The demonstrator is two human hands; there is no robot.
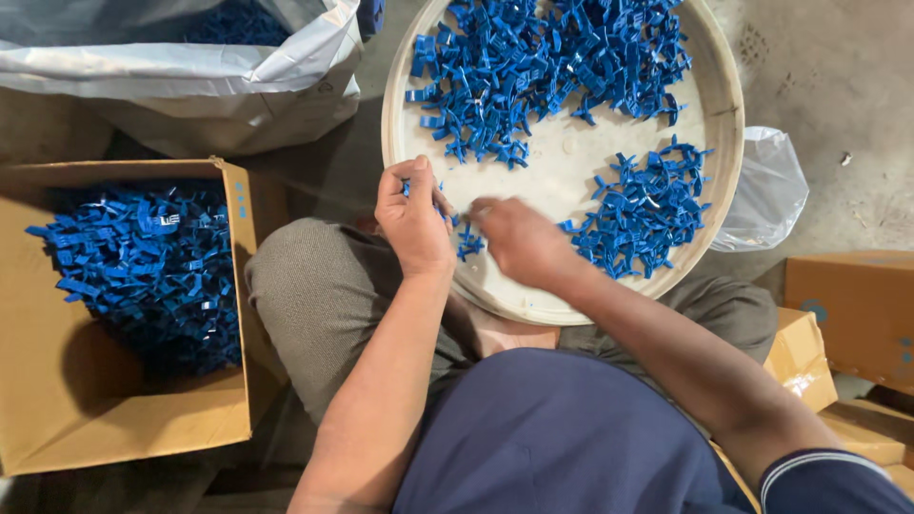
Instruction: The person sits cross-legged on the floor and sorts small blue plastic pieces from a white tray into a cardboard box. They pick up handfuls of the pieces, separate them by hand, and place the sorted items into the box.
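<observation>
Now the left hand [413, 221] pinches a small blue plastic clip [440, 206] in its fingers over the round cream tray [533, 305] on the lap; the right hand [519, 240], blurred, fingers bunched, reaches loose clips [468, 244]. Best to seat each piece squarely before letting go.

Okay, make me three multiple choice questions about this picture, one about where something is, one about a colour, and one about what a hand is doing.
1. Where is the open cardboard box of clips?
A. On the person's left
B. On the tray
C. Behind the clear bag

2. What colour are the plastic clips?
A. Red
B. Blue
C. Green

3. What is the left hand doing?
A. Lying flat and empty
B. Gripping the box
C. Holding blue clips over the round tray

Answers: 1 A, it sits at the picture's left. 2 B, every pile is blue. 3 C, clips show between its fingers.
</observation>
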